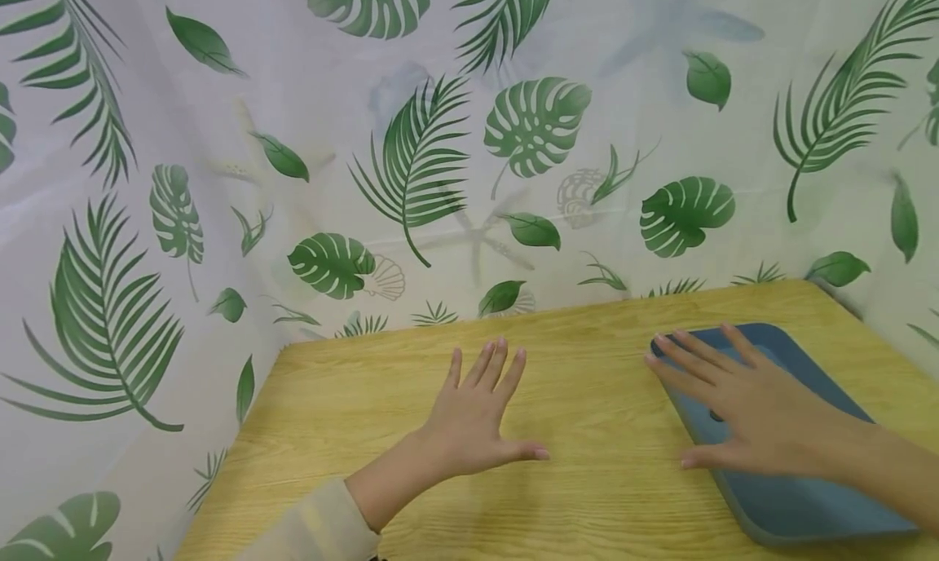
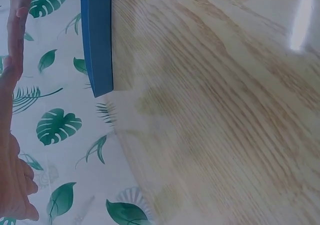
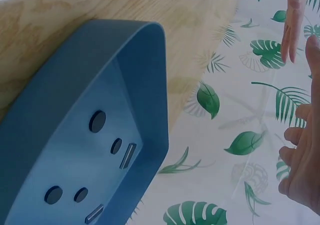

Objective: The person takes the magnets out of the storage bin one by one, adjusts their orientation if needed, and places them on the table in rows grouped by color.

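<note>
My left hand is held over the wooden table, fingers spread and thumb out to the right, holding nothing. Fingers likewise spread, my right hand hovers above a blue rectangular tray and covers part of it in the head view. Inside the tray, the right wrist view shows large black discs, smaller black discs and short shiny metal bars. From the head, only one dark disc peeks out beside the right hand.
The light wooden table stretches left of the tray and between the hands. White cloth printed with green leaves hangs behind the table and along its left and right sides. A pale sleeve covers the left forearm.
</note>
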A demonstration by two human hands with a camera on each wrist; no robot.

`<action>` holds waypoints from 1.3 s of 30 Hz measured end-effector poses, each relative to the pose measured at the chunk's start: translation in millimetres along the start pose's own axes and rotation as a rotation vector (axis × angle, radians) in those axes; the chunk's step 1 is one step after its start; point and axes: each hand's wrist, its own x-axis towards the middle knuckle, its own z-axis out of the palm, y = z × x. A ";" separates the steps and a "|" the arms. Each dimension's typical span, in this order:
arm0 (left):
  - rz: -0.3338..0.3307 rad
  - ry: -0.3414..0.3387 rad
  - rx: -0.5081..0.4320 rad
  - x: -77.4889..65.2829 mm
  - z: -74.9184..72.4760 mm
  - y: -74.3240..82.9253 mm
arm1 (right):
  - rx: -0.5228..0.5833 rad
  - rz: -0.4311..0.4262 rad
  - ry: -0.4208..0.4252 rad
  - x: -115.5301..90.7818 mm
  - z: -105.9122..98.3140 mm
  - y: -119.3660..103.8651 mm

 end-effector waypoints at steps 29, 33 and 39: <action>0.119 0.080 0.056 6.2 -1.4 33.9 | 0.047 -0.003 0.078 -48.3 -13.3 27.0; 0.122 0.077 0.057 7.4 -2.2 39.1 | 0.111 -0.001 0.095 -55.4 -13.8 31.3; 0.139 0.072 0.033 12.5 -3.7 47.2 | 0.192 0.017 0.099 -64.7 -14.4 36.6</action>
